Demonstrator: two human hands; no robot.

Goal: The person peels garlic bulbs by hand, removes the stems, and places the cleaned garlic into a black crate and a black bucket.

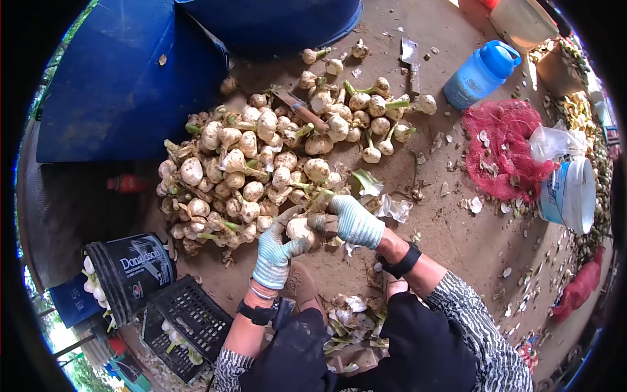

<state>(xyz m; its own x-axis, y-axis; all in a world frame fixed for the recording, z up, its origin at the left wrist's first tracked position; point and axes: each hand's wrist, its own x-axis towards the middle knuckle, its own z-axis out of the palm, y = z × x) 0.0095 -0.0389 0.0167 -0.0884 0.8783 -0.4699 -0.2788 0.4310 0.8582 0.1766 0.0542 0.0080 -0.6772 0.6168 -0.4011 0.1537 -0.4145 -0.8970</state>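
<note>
A round white garlic bulb [301, 230], smudged with soil, sits between my two hands, low in front of the heap. My left hand [277, 251], in a striped glove with dirty fingertips, is closed around its left side. Gloved the same way, my right hand [351, 222] grips the bulb's upper right side near the stem; its palm side is hidden. Just beyond lies a large heap of garlic bulbs [248, 176], many with short green stems. On the heap rests a knife with a wooden handle [309, 116].
Blue barrels [130, 85] stand at the back left. A cleaver [410, 62], a blue jug [480, 75], a red net sack [503, 147] and a white bucket [575, 196] lie right. A black bucket [130, 268] and black crate [192, 313] stand lower left. Peelings [356, 320] lie between my feet.
</note>
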